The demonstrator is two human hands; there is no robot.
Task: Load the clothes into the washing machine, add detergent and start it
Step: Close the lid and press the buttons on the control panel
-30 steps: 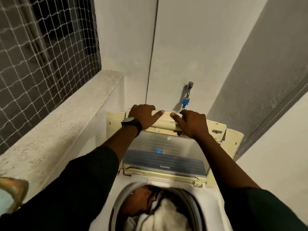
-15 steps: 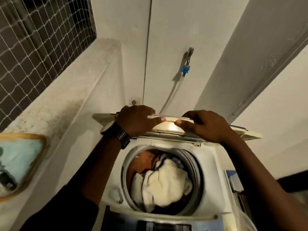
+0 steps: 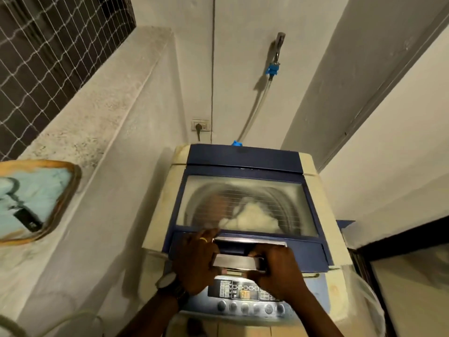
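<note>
The right hand [image 3: 277,268] curls its fingers round the right end of the silvery handle [image 3: 237,261] at the front edge of the lid [image 3: 245,166]; the left hand [image 3: 194,259] lies over the handle's left end with fingers reaching onto the lid frame toward twelve o'clock, but blur hides whether it pinches the bar or only presses; the clothes [image 3: 247,217], a pale bundle with something brownish at its nine o'clock, sit inside the drum of the washing machine [image 3: 158,215] and show through the lid's ribbed, cloudy window; the lid lies flat, so loading looks done and the closing step seems to be in hand; whether detergent has gone in cannot be told; the next move probably calls for letting go and dropping the hands toward six o'clock to the control panel [image 3: 245,291], where a small lit display and a row of round grey buttons [image 3: 250,307] ask for a fingertip press, not force; the lid frame is smooth dark blue plastic, the body yellowed cream and boxy; at twelve o'clock a limp translucent hose [image 3: 255,108] climbs the rough plastered wall.
</note>
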